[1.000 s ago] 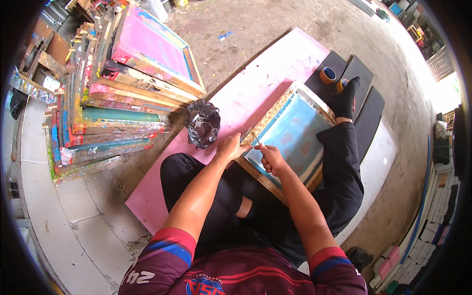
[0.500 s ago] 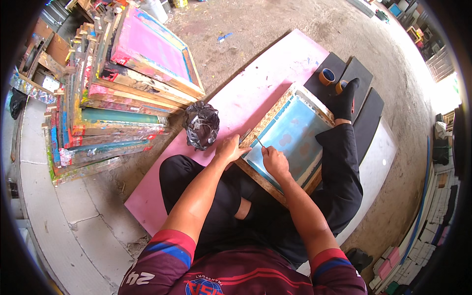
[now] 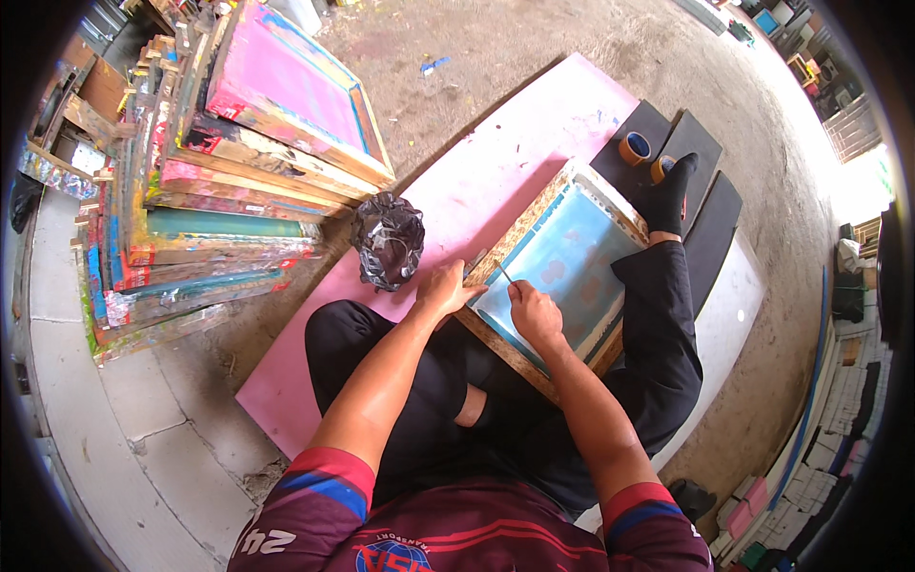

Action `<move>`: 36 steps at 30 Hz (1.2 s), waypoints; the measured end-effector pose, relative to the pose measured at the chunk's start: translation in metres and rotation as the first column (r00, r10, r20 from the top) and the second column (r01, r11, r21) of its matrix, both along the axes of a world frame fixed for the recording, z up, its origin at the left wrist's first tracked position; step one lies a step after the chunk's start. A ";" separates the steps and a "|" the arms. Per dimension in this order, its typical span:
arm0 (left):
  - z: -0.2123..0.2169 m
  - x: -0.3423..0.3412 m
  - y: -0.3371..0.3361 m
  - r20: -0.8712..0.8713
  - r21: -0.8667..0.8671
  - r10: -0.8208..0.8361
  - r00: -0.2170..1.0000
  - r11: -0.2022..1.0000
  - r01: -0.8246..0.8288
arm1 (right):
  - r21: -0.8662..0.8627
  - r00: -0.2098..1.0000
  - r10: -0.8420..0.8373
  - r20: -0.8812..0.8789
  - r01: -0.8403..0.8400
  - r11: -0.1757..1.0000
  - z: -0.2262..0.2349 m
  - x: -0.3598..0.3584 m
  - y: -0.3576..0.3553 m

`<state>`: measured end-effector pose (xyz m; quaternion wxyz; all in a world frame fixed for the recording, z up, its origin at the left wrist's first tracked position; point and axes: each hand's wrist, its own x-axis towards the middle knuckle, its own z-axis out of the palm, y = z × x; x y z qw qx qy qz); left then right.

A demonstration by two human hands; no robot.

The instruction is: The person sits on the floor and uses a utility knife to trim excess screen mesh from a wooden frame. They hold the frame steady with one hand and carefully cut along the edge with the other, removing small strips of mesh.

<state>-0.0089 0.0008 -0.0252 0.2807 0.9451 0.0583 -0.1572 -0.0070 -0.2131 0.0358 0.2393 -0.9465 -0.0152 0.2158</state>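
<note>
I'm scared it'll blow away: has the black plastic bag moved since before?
No, the black plastic bag shows no clear shift either way against the pink board.

Frame [image 3: 534, 212]: wood, rough and flecked
Mesh [image 3: 574, 262]: blue, smooth, faintly glossy, with duller blotches
Tool [image 3: 504, 272]: metal-looking, finish too small to tell
Bag [image 3: 389, 238]: thin black plastic, crinkled, glossy
Board [image 3: 477, 162]: pink, smooth, low sheen, material unclear
3 slabs [image 3: 715, 229]: smooth, matt black
Stacked frames [image 3: 272, 160]: rough, paint-crusted wood
Floor [image 3: 762, 124]: rough, matt, concrete-like
Trousers [image 3: 664, 334]: matt black cloth
</note>
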 end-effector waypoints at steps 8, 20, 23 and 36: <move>-0.001 -0.002 -0.003 -0.012 0.010 -0.004 1.000 1.000 0.004 | -0.082 0.998 0.052 -0.031 -0.054 0.995 0.009 0.001 0.007; 0.008 -0.001 -0.003 -0.027 -0.007 0.011 1.000 1.000 -0.012 | 0.216 0.988 -0.006 -0.154 0.039 0.976 -0.020 0.012 -0.004; 0.011 0.002 -0.008 -0.019 -0.011 0.009 1.000 1.000 -0.009 | 0.372 0.994 -0.015 -0.108 0.055 0.927 -0.063 0.017 -0.022; -0.006 -0.001 -0.003 0.025 0.007 0.010 1.000 1.000 -0.010 | 0.265 0.999 0.029 0.033 -0.037 0.964 -0.048 0.011 -0.020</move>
